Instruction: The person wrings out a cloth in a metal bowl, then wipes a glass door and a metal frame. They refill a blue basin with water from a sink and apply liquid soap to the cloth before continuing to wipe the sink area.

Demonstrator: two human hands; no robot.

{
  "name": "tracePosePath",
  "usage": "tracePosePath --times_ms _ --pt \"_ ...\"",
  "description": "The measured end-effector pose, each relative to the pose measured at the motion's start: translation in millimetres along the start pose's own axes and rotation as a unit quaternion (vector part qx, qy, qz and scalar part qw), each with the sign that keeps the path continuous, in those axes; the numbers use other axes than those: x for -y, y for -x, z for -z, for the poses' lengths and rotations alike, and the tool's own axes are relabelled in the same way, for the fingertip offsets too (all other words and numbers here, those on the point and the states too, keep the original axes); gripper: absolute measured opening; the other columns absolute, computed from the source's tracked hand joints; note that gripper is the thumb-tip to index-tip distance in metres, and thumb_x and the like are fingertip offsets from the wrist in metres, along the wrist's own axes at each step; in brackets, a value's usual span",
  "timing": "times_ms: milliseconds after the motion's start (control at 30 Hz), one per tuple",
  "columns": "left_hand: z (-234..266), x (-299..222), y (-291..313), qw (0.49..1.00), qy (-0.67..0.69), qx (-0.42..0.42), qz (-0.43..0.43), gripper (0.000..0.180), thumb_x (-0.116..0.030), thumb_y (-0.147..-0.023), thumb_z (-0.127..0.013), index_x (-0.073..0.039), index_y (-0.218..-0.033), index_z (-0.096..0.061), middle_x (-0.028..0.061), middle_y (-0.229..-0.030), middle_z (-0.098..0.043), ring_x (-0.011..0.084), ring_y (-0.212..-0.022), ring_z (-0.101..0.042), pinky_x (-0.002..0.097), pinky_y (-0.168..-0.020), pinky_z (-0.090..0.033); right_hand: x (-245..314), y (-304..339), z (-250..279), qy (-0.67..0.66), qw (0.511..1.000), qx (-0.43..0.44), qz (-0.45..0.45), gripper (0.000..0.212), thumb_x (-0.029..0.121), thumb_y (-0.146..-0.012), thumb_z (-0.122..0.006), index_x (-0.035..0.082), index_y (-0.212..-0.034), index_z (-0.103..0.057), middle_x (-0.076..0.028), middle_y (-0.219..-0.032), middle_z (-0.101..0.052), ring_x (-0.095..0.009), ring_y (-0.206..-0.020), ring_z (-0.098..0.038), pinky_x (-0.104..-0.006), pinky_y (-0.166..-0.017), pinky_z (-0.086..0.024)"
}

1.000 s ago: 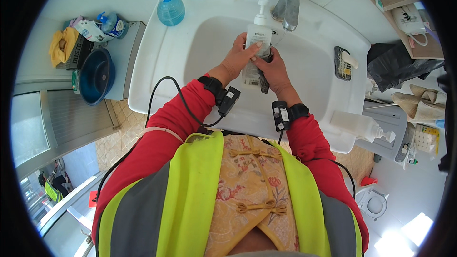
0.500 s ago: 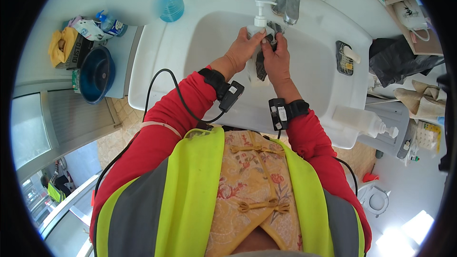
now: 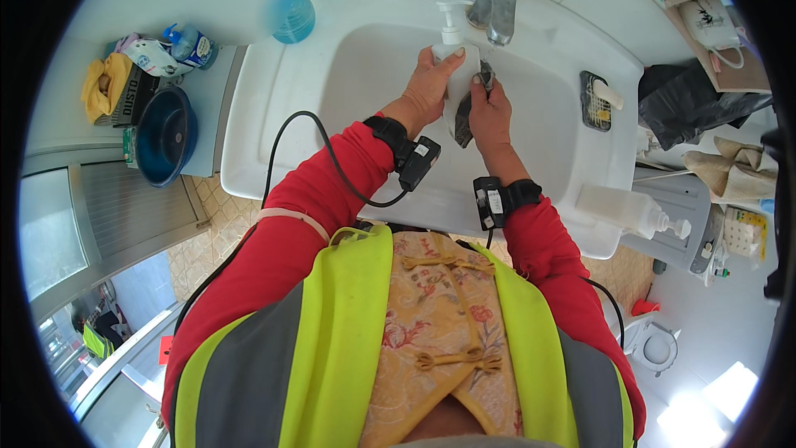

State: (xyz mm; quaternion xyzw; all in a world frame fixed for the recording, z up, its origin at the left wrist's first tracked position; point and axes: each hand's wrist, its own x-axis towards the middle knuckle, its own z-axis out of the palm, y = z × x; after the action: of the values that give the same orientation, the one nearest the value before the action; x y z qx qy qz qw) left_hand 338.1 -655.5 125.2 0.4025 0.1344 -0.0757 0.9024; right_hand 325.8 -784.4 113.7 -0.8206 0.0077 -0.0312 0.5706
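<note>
Over the basin of a white sink (image 3: 365,58), my left hand (image 3: 431,87) is wrapped round a white pump bottle (image 3: 467,62). The bottle is tilted slightly, with its pump head toward the tap. My right hand (image 3: 491,112) grips a dark grey, wet-looking cloth (image 3: 464,122) close against the bottle's right side. Part of the cloth hangs down below the fingers. Above and to the right of the bottle is the metal tap (image 3: 500,4).
A blue spray bottle (image 3: 295,18) stands at the sink's back left. On the right rim are a soap dish (image 3: 596,101) with soap and a translucent bottle (image 3: 618,206) lying on its side. A dark blue bowl (image 3: 167,137) rests on the left counter.
The cloth has moved off the bottle's upper front to its right side, uncovering more of the bottle. My right hand has shifted slightly down and right; my left keeps its hold.
</note>
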Motion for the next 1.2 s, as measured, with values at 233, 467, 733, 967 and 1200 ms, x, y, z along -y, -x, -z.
tracePosePath --times_ms 233,467,733,967,1200 --pt "-10.5 4.5 1.9 0.999 0.024 0.022 0.007 0.061 -0.033 -0.085 -0.07 -0.006 -0.127 -0.034 0.0129 -0.119 -0.051 0.0239 -0.111 -0.051 0.0381 -0.092 -0.046 10.9 -14.3 3.8 -0.094 0.995 0.018 -0.003 0.044 0.035 -0.096 -0.051 -0.004 -0.117 -0.055 -0.02 -0.11 -0.062 -0.028 -0.1 -0.06 -0.0343 -0.089 -0.046" --pt "-3.6 -6.2 -2.5 0.999 0.004 0.001 -0.038 0.059 -0.028 -0.087 -0.069 -0.005 -0.13 -0.036 0.0119 -0.117 -0.054 0.0202 -0.107 -0.052 0.0352 -0.088 -0.047 6.2 -5.4 22.0 0.108 0.981 0.141 -0.082 0.057 0.049 -0.094 -0.051 -0.002 -0.119 -0.055 -0.014 -0.11 -0.061 -0.023 -0.106 -0.056 -0.0339 -0.092 -0.044" --pt "18.9 -15.1 2.2 0.996 -0.024 -0.05 -0.067 0.061 -0.029 -0.086 -0.071 -0.004 -0.13 -0.038 0.0094 -0.114 -0.055 0.0179 -0.104 -0.053 0.0351 -0.087 -0.046 43.9 -31.5 21.7 -0.299 0.943 0.0 -0.148 0.024 0.021 -0.093 -0.053 -0.002 -0.097 -0.06 -0.011 -0.094 -0.062 -0.025 -0.087 -0.062 -0.035 -0.075 -0.051" --pt "22.1 -18.8 8.7 0.997 -0.021 -0.039 -0.062 0.066 -0.031 -0.085 -0.07 -0.003 -0.133 -0.034 0.0108 -0.116 -0.054 0.0201 -0.108 -0.052 0.0354 -0.091 -0.045 65.3 -61.7 9.9 -0.572 0.756 0.109 -0.3 0.017 0.016 -0.096 -0.047 0.003 -0.088 -0.054 -0.005 -0.074 -0.052 -0.016 -0.064 -0.051 -0.0279 -0.056 -0.044" --pt "15.8 -18.6 9.1 0.998 -0.01 0.002 -0.06 0.073 -0.032 -0.085 -0.07 0.0 -0.137 -0.029 0.0132 -0.119 -0.052 0.0205 -0.111 -0.05 0.0365 -0.091 -0.045 50.7 -70.9 13.0 -0.49 0.816 0.077 -0.296 0.017 0.018 -0.097 -0.047 0.004 -0.089 -0.054 -0.003 -0.069 -0.052 -0.016 -0.061 -0.051 -0.0302 -0.056 -0.045"
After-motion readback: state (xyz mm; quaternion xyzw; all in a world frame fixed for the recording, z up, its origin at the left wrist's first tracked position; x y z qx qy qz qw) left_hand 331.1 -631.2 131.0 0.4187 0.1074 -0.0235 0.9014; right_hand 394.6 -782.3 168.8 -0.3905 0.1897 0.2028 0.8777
